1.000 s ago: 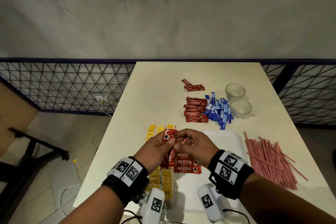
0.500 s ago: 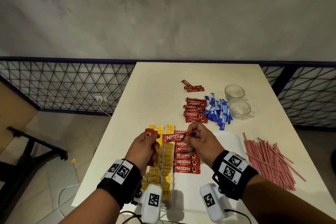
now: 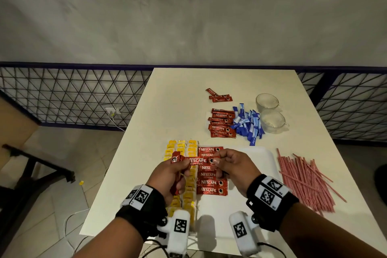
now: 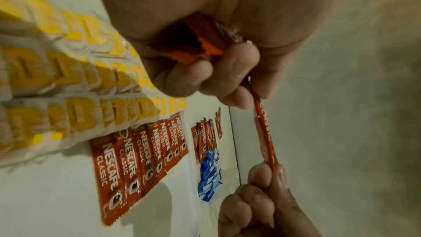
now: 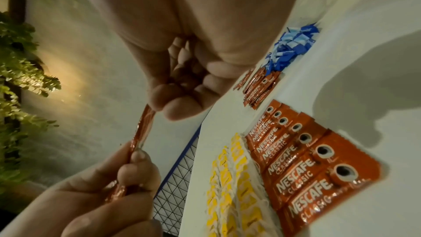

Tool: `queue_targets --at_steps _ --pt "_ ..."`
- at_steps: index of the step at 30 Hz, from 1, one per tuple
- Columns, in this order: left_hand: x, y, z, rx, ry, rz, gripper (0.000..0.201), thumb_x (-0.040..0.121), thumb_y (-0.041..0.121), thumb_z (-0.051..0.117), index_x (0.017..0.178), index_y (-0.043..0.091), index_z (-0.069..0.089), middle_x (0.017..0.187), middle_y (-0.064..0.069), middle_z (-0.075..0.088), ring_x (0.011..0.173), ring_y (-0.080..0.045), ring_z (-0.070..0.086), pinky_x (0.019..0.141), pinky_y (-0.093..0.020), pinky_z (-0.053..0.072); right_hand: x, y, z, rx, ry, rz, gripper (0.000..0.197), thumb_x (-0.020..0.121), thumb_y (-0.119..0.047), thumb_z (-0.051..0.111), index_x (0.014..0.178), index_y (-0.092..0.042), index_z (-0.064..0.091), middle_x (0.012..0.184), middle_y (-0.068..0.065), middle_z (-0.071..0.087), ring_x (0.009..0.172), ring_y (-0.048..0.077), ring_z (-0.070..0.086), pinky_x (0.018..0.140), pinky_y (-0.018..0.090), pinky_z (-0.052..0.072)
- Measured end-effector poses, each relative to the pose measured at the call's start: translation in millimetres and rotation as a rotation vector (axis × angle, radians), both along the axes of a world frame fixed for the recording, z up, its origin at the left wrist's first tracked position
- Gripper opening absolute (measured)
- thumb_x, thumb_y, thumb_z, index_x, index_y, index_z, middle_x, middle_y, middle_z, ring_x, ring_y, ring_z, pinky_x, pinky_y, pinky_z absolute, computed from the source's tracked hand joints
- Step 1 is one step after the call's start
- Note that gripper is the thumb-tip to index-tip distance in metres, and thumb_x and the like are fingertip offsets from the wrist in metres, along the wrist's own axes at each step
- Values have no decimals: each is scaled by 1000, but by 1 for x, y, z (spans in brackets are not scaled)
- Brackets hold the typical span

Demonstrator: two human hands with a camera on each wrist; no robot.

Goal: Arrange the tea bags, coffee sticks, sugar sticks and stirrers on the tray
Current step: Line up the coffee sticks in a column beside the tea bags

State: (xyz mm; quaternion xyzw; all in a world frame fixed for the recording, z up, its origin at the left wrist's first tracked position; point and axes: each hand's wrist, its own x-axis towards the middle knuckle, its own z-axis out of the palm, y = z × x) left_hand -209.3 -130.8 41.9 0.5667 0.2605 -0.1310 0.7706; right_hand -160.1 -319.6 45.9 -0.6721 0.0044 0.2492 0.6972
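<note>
Currently: our right hand [image 3: 232, 165] pinches one end of a Nescafé coffee stick [image 3: 200, 161], held above the tray [image 3: 266, 159]; our left hand [image 3: 173, 176] grips spare sticks [image 3: 177, 170] and its other end. Risk: uneven release, skewing the coffee row [image 3: 211, 182] below.

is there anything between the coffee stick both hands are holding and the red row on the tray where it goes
Nothing visible. The coffee stick, pinched by the left hand and right hand, hangs right over the coffee row on the tray.
</note>
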Motion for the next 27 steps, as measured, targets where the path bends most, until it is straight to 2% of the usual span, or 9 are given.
queue_targets --at_steps 2,6,8,11,13,18,21,25,27 --pt "0 -2 -5 22 21 -16 20 92 17 56 74 8 54 61 -6 52 33 -14 31 40 -21 24 -2 -3 -5 -8 42 5 5 90 1 60 89 -4 62 71 19 59 50 16 57 53 29 51" --pt "-8 6 -20 379 32 -165 33 87 33 66 68 7 58 65 -18 52 37 -18 34 42 -21 26 -10 -24 -27 -134 160 -10 4 90 -3 62 93 -2 61 71 16 64 52 20 57 55 33 52" --pt "-15 13 -25 451 52 -191 41 79 43 69 72 3 61 62 -19 51 38 -19 35 42 -22 27 -14 -38 -40 -221 245 -25 6 90 -4 62 92 0 58 70 17 66 49 21 55 58 35 49" --pt "-24 21 -30 485 59 -167 35 87 33 67 68 5 57 41 -5 44 34 -18 34 42 -21 26 -22 -50 -57 -289 378 -14 11 90 5 54 82 -1 53 66 17 63 45 20 44 51 29 38" --pt "-29 23 -31 503 57 -160 32 90 27 64 68 5 56 36 2 43 32 -18 34 41 -20 26 -27 -52 -65 -346 424 1 14 91 8 49 80 -1 51 66 18 60 44 19 41 49 26 35" --pt "-36 29 -34 540 56 -163 30 93 23 61 70 3 56 35 2 44 30 -17 35 39 -20 27 -32 -40 -80 -505 401 68 4 87 -7 62 85 -3 61 72 12 72 49 20 55 52 29 48" --pt "-39 33 -35 530 60 -160 32 93 23 62 69 3 55 38 2 43 31 -17 34 40 -20 26 -32 -29 -79 -616 386 55 13 86 -19 67 80 -8 63 72 6 72 53 20 57 55 27 51" --pt "-42 40 -36 540 57 -172 33 91 27 64 69 4 57 54 -16 48 33 -19 36 40 -22 29 -30 -19 -71 -674 429 55 25 88 -22 67 71 -10 54 67 7 59 56 21 46 57 28 42" --pt "-43 41 -36 540 58 -167 32 91 26 64 68 5 56 49 -10 50 33 -18 36 40 -21 29 -30 -17 -73 -696 425 58 26 88 -24 67 71 -11 54 66 6 59 56 21 47 57 28 42"
